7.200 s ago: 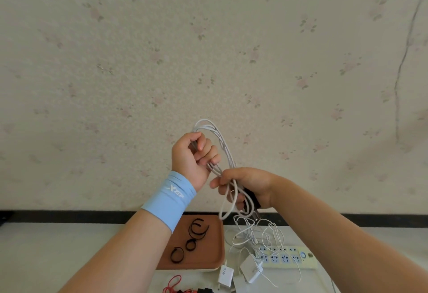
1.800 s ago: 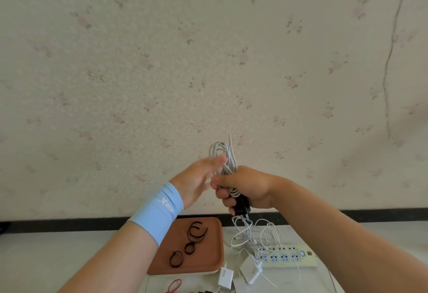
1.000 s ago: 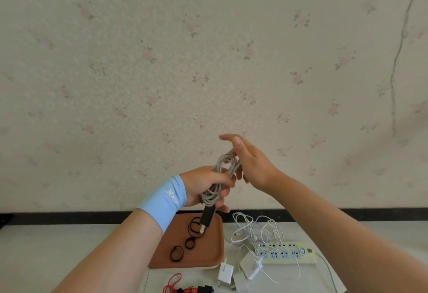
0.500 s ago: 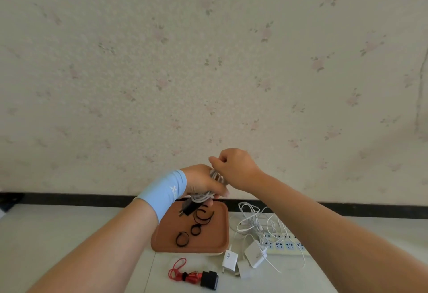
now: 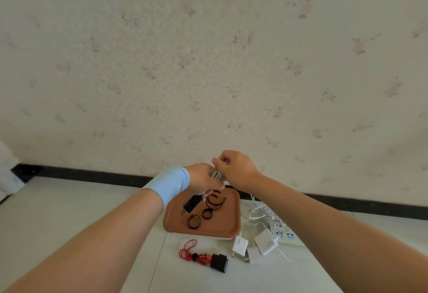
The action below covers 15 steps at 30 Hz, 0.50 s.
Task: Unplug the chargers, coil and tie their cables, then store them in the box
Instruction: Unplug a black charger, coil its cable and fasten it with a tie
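Pale surface (image 5: 69, 211) under flowered wallpaper (image 5: 208, 61), dark skirting (image 5: 92, 174) between. Grey coiled cable (image 5: 214, 173), black plug (image 5: 191, 204) dangling, above brown tray (image 5: 227, 223): left hand (image 5: 201, 181) curled round it, right hand (image 5: 236, 167) pinching its strands.

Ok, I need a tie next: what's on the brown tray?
Several black tie loops lie on the brown tray. A black plug hangs over it from the cable the left hand grips. That hand hides part of its far edge.
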Available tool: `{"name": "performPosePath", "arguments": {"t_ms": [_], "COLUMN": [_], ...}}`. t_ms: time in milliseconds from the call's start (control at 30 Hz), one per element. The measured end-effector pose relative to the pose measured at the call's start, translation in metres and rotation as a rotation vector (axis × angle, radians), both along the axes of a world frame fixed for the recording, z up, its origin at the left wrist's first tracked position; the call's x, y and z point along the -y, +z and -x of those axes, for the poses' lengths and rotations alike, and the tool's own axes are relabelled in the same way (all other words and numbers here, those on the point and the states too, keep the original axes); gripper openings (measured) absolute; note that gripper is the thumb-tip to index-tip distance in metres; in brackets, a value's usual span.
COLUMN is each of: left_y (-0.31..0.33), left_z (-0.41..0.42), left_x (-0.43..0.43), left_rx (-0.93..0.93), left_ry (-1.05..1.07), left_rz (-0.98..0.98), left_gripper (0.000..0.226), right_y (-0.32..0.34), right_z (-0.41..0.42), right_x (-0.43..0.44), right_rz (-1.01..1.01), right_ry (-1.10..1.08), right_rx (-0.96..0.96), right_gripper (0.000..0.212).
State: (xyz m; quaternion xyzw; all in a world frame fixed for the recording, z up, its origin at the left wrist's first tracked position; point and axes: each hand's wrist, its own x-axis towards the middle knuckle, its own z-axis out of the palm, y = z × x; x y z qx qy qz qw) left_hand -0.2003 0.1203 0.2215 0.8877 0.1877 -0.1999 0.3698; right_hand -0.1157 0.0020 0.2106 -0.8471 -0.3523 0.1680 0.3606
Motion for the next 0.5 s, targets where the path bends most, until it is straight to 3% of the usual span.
{"name": "performPosePath", "arguments": {"t_ms": [67,233,367,500], "left_y": [-0.007,-0.029,-0.054,-0.092], "left_z": [0.001,-0.002,-0.002,0.003], "left_x": [-0.002,-0.013,-0.028,-0.048], "left_rx": [-0.009,-0.163,-0.151,-0.121], "left_ry": [0.040,0.042,0.134,0.264], "left_rz": [0.043,0.173,0.109,0.113], "left_gripper": [0.020,0.026,0.024,0.018], "right_y": [-0.009,-0.027,-0.049,-0.081], "right_z": [-0.003,-0.008,-0.014,-0.028], "right_x": [-0.006,-0.018,-0.030,-0.045], "right_rz": [0.021,0.102,0.155,0.225], "right_ry": [-0.008,0.021,0.063,0.030], "right_rx": [-0.029,-0.151,-0.321,-0.324], "right_gripper": [0.030,0.031,0.042,0.049]}}
